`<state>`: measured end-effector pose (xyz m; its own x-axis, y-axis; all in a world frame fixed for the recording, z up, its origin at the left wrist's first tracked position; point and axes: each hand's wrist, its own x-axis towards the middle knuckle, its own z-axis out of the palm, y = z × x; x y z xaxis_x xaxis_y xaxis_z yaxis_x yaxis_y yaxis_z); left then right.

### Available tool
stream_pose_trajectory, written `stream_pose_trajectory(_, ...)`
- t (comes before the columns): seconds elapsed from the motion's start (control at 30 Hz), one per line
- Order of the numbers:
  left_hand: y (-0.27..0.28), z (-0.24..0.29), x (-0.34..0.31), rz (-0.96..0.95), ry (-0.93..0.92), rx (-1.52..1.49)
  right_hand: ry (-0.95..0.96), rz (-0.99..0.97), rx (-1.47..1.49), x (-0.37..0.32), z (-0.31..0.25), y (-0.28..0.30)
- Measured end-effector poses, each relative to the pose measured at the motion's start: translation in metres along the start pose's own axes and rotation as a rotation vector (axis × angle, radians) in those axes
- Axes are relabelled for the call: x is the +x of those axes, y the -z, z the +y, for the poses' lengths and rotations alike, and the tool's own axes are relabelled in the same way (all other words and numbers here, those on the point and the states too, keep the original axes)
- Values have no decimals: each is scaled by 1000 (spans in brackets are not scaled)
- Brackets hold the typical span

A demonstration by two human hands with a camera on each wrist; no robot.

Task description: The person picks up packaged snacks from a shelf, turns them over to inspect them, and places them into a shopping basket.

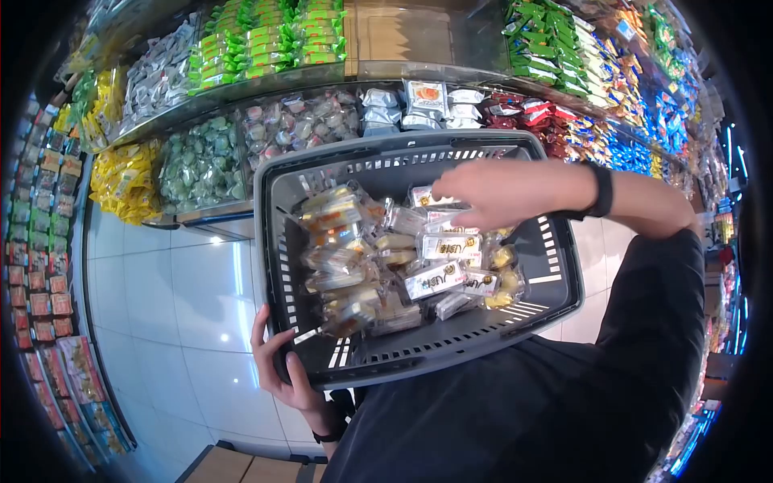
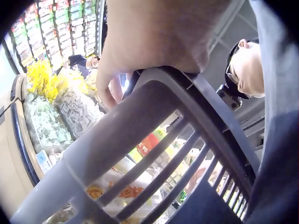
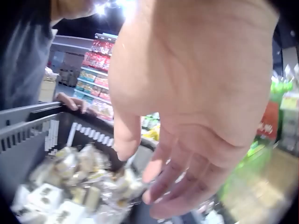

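A dark grey shopping basket [image 1: 419, 352] is held at its near left corner by my left hand [image 1: 291, 388], thumb over the rim and fingers round the outside. In the left wrist view, the same hand [image 2: 154, 42] lies across the basket's corner [image 2: 154, 77]. Several white-labelled snack packs [image 1: 436, 278] lie on the right inside the basket, beside clear-wrapped yellowish snacks [image 1: 342, 266] on the left. My right hand [image 1: 499, 193] is over the white-labelled packs, partly covering them. In the right wrist view, this hand [image 3: 187, 102] has loosely bent fingers with nothing between them.
Beyond the basket stand tiered bins with green packets [image 1: 270, 36], clear-wrapped green snacks [image 1: 205, 161], yellow packets [image 1: 125, 181] and blue packets [image 1: 668, 113]. Hanging packets fill a rack [image 1: 40, 241] at the left. White tiled floor [image 1: 177, 322] lies between. Another person [image 2: 81, 64] stands near the bins.
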<state>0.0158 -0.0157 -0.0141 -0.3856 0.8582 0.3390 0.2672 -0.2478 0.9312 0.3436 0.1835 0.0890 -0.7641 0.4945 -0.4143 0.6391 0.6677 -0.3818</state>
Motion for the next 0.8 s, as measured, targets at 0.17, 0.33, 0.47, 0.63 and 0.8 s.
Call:
stream_pose_trajectory(0.17, 2, 0, 0, -23, -38, 62, -64, -6, 72, 37, 14, -56)
stream_pose_trajectory(0.33, 10, 3, -1, -64, 118, -88, 170, 363, 151, 73, -14, -71)
stream_pose_trajectory(0.47, 10, 12, -4, -33, 270, -161, 242, 365, 106, 95, -43, -78)
stream_pose_trajectory(0.63, 5, 29, 5, -10, 159, 74, 165, 206, 79, 123, -64, -86)
stream_pose_trajectory(0.8, 10, 29, 7, -30, 3, 154, 166, 154, 308, 147, -44, -79)
